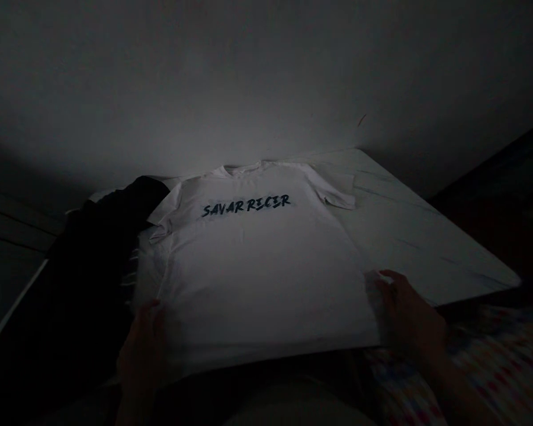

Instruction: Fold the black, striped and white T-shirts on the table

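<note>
A white T-shirt [257,266] with dark lettering across its chest lies spread out, its neckline toward the wall and its hem toward me. My left hand [144,340] is at the shirt's lower left side, fingers closed at the fabric edge. On the opposite side, my right hand [406,310] pinches the lower right edge between thumb and fingers. Both sleeves lie out to the sides, the left one somewhat folded. Dim light hides the details of the left fingers.
The shirt rests on a white marble-patterned table [400,225] set against a pale wall [249,83]. Dark clothing [93,254] is heaped along the table's left side. Below the right edge lies a multicoloured patterned cloth [501,355].
</note>
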### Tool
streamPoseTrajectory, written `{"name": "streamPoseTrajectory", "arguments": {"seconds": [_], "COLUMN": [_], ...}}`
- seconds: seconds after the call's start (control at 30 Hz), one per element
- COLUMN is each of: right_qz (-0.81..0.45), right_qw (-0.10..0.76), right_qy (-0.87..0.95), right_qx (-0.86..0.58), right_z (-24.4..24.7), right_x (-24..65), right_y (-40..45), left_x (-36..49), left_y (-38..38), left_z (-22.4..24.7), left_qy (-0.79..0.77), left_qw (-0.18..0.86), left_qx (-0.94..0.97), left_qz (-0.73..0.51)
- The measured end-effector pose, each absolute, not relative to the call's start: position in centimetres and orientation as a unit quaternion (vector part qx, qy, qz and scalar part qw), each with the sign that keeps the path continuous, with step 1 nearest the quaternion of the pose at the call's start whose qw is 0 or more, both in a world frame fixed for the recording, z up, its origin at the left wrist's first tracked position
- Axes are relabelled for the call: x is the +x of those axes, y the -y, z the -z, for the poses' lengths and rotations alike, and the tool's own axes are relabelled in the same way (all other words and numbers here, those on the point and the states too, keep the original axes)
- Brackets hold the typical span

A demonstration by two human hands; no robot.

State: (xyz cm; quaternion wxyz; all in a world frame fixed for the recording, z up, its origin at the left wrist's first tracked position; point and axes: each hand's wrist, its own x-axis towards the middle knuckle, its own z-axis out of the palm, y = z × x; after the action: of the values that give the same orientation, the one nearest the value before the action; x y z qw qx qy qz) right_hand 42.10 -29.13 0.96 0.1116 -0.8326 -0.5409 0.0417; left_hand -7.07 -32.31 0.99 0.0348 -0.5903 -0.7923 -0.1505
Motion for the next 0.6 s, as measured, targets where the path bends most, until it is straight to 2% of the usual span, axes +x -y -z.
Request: {"name": "streamPoseTrajectory", "arguments": {"seconds": [0.17,0.27,0.4,0.5,0.6], "right_qz": [0.024,0.076,-0.023,-0.083,-0.063], "right_qw": [0.063,0.114,0.175,0.142,0.124], "right_qy": [0.583,0.643,0.763,0.833,0.833], "right_qx": [-0.809,-0.754,-0.622,-0.528,-0.535], "right_z": [-1.7,-1.8,-1.0,-0.3,0.4], "right_x": [42.8,40.3,32.0,27.4,29.8], "right_y": [29.1,28.0,25.8,25.2,25.7], "left_x": [-7.8,-5.7,1.2,5.2,3.8], "left_y": [33.1,32.1,28.8,27.6,28.6], "left_z": [-2.1,-3.4,-2.8,-1.2,0.0], "left_qy": [0.791,0.766,0.641,0.564,0.585], "left_qw": [0.051,0.085,0.068,0.017,0.030], "left_qx": [-0.591,-0.623,-0.744,-0.816,-0.806], "left_qz": [0.150,0.133,0.175,0.125,0.087]}}
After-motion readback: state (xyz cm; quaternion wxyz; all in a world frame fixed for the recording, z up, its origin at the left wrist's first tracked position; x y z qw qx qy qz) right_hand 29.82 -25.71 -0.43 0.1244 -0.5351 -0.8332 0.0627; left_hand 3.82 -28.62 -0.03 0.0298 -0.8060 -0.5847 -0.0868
